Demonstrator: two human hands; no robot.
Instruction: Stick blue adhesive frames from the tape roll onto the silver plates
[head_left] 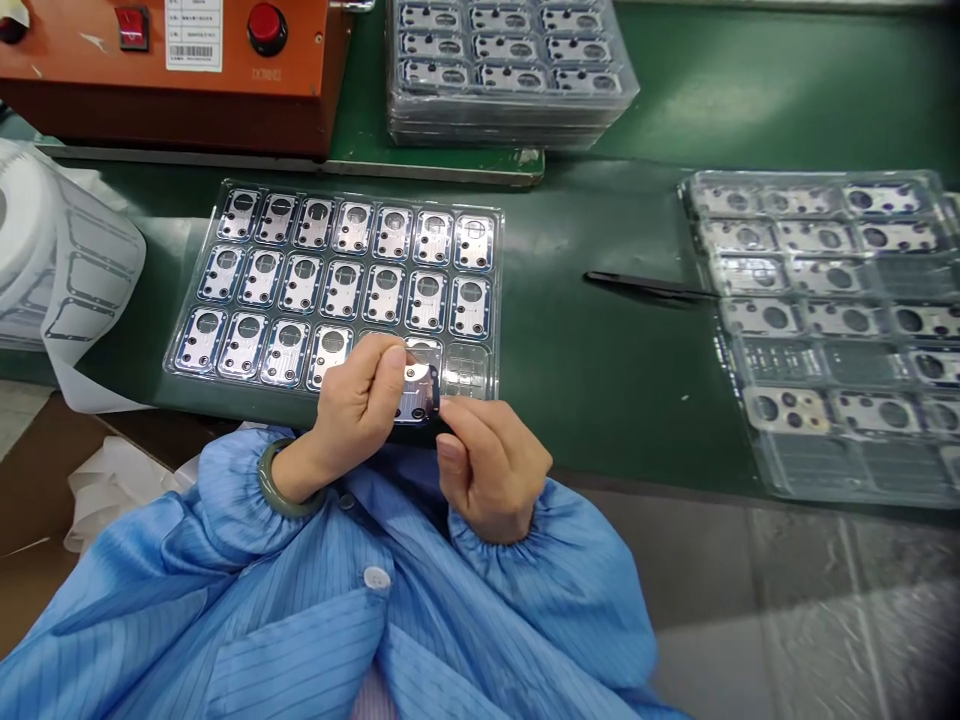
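Observation:
Close to my body, my left hand [356, 395] pinches a small rectangular metal plate [412, 402] with a dark blue edge, thumb on top. The plate is tilted over the front edge of a clear tray [491, 385]. My right hand [495, 465] is closed, its forefinger reaching the plate's right edge with the thumb curled below. Fingers hide part of the plate. In the tray lie rows of similar metal plates [343, 290] with a large round hole, small holes and blue rims. The front right compartment [465, 370] holds no plate.
Black tweezers [645, 287] lie on the green mat, their end at a second clear tray [795, 465] of plates on the right. Stacked trays [510, 110] stand at the back, beside an orange machine [300, 100]. A roll of white backing film [90, 240] is at left.

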